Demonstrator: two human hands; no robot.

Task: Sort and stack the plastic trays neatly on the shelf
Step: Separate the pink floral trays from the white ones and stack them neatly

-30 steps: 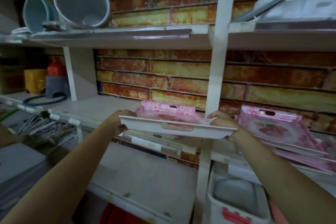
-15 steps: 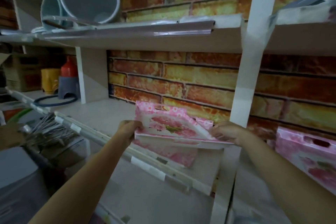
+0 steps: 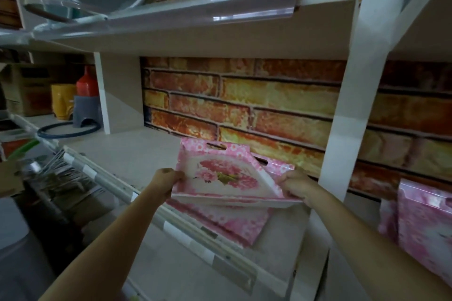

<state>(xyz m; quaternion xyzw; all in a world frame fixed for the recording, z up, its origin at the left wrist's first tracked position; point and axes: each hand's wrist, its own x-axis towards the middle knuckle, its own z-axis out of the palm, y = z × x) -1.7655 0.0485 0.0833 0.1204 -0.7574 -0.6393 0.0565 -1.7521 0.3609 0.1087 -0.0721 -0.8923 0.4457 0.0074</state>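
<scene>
My left hand (image 3: 165, 179) pinches the nine o'clock edge of the pink floral rectangular plastic tray (image 3: 223, 176), and my right hand (image 3: 294, 184) grips its three o'clock edge, fingers curled round the rim. I hold it by both short sides, I judge, so it stays level as it goes down. It hangs tilted, far handle-slot edge raised toward twelve o'clock, just above a second pink floral tray (image 3: 228, 221) lying flat on the pale grey shelf board (image 3: 127, 151). That lower tray sits skewed, one corner reaching the front rail at six o'clock. The white upright post (image 3: 342, 110) stands close at three o'clock, so my right wrist has little room; toward nine o'clock the board is open. More pink trays (image 3: 425, 222) lean in the next bay at four o'clock
</scene>
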